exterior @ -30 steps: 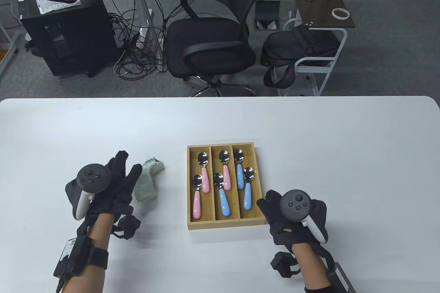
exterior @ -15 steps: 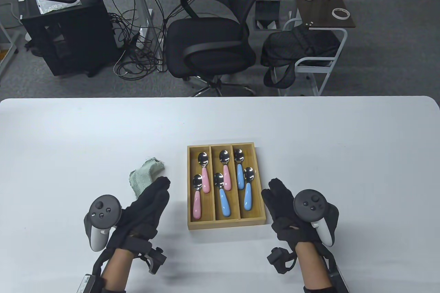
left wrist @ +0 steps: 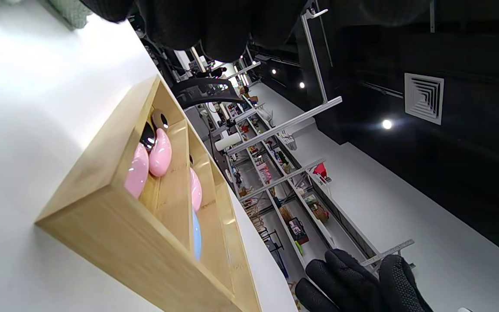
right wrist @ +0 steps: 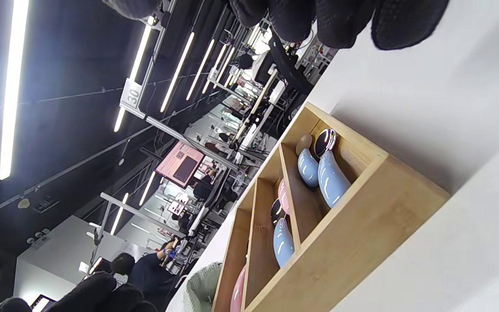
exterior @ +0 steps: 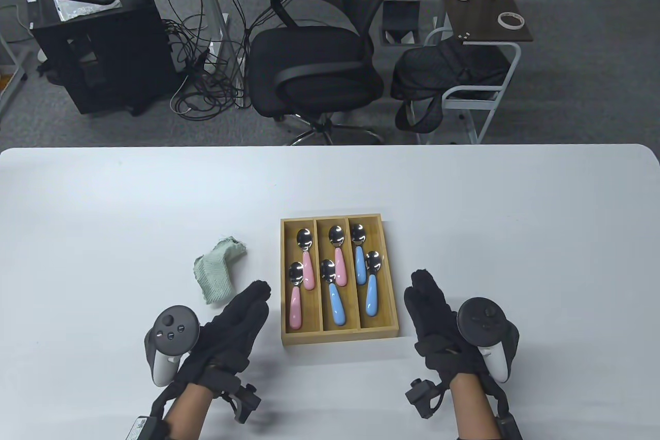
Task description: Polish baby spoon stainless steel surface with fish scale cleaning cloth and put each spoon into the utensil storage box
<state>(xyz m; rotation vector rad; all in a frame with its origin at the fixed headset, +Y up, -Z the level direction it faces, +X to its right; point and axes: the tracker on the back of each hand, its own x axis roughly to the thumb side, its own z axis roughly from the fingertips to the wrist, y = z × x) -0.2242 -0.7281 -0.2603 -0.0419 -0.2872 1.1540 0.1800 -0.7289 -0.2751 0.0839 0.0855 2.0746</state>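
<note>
Six baby spoons [exterior: 335, 275] inside wooden utensil storage box [exterior: 286, 329], cloth [exterior: 216, 270] dropped beside box, left hand [exterior: 232, 329] and right hand [exterior: 435, 319] flanking box, empty, fingers straight; apparently finished.

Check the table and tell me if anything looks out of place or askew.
Little stands out. The cleaning cloth lies crumpled on the table, left of the storage box. All six spoons lie in the box, two per compartment; the middle one mixes a pink spoon with a blue spoon. Both hands hold nothing.
</note>
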